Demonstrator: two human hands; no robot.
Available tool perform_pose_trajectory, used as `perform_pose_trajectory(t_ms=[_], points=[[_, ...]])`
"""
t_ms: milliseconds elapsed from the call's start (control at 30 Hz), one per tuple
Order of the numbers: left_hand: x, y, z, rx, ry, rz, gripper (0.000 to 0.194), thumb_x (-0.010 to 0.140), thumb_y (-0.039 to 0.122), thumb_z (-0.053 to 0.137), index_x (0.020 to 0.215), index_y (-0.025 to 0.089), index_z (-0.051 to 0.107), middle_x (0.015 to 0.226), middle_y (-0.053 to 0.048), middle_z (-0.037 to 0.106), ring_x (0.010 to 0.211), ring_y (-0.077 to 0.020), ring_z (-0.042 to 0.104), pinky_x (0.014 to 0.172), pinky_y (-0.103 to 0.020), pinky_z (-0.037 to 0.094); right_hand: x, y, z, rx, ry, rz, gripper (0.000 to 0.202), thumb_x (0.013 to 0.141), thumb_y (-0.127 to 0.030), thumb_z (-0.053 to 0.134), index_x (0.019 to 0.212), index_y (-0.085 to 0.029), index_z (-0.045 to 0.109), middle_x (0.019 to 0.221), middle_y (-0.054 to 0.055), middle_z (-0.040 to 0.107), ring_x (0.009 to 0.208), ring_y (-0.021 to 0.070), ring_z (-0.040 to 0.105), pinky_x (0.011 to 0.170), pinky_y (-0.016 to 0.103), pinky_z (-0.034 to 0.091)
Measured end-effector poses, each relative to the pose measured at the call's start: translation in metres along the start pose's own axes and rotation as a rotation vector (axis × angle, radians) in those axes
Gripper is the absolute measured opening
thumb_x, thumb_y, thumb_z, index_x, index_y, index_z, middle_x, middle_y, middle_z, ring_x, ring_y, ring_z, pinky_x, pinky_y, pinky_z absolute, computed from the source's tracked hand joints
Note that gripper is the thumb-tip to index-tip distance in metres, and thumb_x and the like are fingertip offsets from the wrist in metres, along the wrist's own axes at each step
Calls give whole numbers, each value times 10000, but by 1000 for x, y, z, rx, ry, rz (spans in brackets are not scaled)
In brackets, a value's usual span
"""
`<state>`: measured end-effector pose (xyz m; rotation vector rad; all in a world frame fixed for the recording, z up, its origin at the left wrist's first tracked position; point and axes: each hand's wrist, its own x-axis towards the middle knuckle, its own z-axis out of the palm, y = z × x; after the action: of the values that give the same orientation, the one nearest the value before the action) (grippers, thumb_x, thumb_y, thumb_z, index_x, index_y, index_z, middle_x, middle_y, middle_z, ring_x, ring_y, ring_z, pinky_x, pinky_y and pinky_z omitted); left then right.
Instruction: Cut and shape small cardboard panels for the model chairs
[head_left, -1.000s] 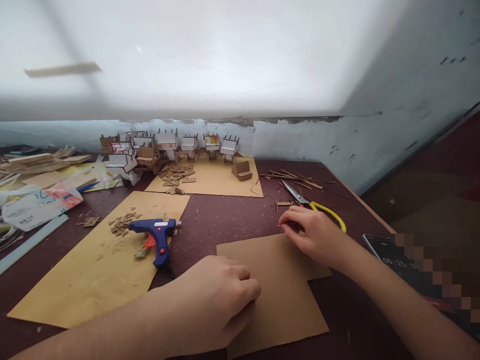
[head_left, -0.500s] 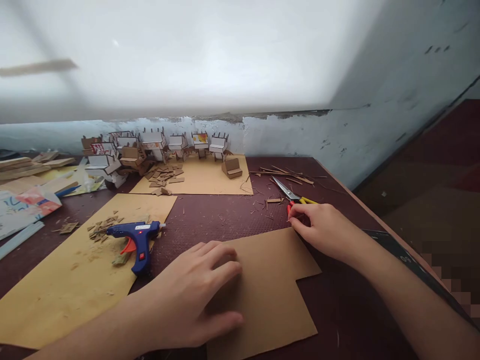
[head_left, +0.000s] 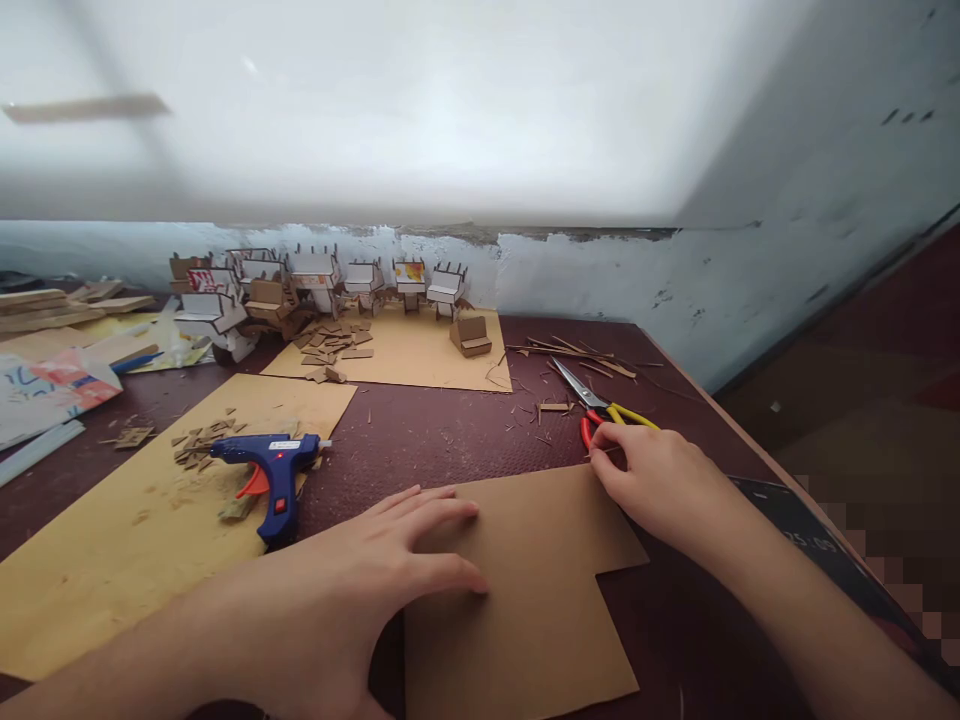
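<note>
Phone (head_left: 780, 508) lies at the table's right side, partly behind my right forearm; in the head view its lit digits read 25:09, anything before them being covered. Glue gun (head_left: 280, 480), blue with an orange trigger, carries a white label (head_left: 283, 446) whose print is too small to read. White packet (head_left: 56, 392) at far left bears blue and red printing, illegible to me.

Notched cardboard sheet (head_left: 525, 600) lies flat on the dark table in front of me, between my two hands. My left hand (head_left: 397, 560) is open, fingers spread, over the sheet's left edge. My right hand (head_left: 660, 480) is at its far right corner, thumb and forefinger brought together; a thin sliver appears at the tips, but I cannot tell whether they grip it. Scissors (head_left: 592, 400), red and yellow handled, lie just beyond those fingertips, blades pointing away; contact unclear.

Glue gun rests left of the sheet, partly over a yellow board (head_left: 150, 570) with cardboard scraps (head_left: 202, 440).
</note>
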<state>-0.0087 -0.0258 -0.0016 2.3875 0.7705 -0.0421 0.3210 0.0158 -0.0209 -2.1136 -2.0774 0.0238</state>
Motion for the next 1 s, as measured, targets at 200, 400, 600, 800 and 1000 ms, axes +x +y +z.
perform_pose_trajectory(t_ms=[200, 400, 600, 800, 1000], points=[[-3, -8, -8, -137, 46, -36, 762, 694, 169, 841, 1374, 414, 601, 1670, -9, 332, 1492, -310, 424, 1196, -443, 433, -1, -8, -3, 103, 8, 13, 162, 848, -261, 602, 695, -259, 654, 599, 41, 645, 508, 233, 562, 488, 309, 293], [3, -11, -4, -109, 109, -1, 796, 660, 302, 930, 1377, 408, 601, 1609, -37, 405, 1448, -333, 456, 1174, -485, 443, 7, -16, 4, 371, -5, -33, 199, 852, -350, 590, 705, -239, 664, 637, 25, 670, 587, 226, 608, 520, 310, 365], [11, 7, 15, -13, 206, 132, 765, 666, 399, 938, 1360, 351, 619, 1578, -79, 444, 1459, -376, 410, 1185, -556, 399, 12, -25, 13, 638, 78, -102, 293, 945, -431, 485, 847, -221, 665, 919, 42, 755, 810, 214, 679, 636, 283, 487], [13, 15, 21, -239, 297, 253, 532, 738, 397, 890, 1226, 288, 707, 1457, -88, 563, 1350, -320, 531, 1168, -464, 424, 2, -38, 2, 612, 189, -49, 208, 917, -374, 567, 841, -211, 672, 700, 19, 674, 577, 185, 562, 527, 300, 373], [20, 9, 14, -464, 641, -86, 135, 931, 256, 661, 1056, 216, 694, 968, -18, 723, 845, -152, 665, 724, -262, 529, -13, -51, -5, 672, 108, -189, 230, 964, -387, 566, 864, -229, 700, 842, 21, 746, 756, 214, 666, 624, 308, 471]])
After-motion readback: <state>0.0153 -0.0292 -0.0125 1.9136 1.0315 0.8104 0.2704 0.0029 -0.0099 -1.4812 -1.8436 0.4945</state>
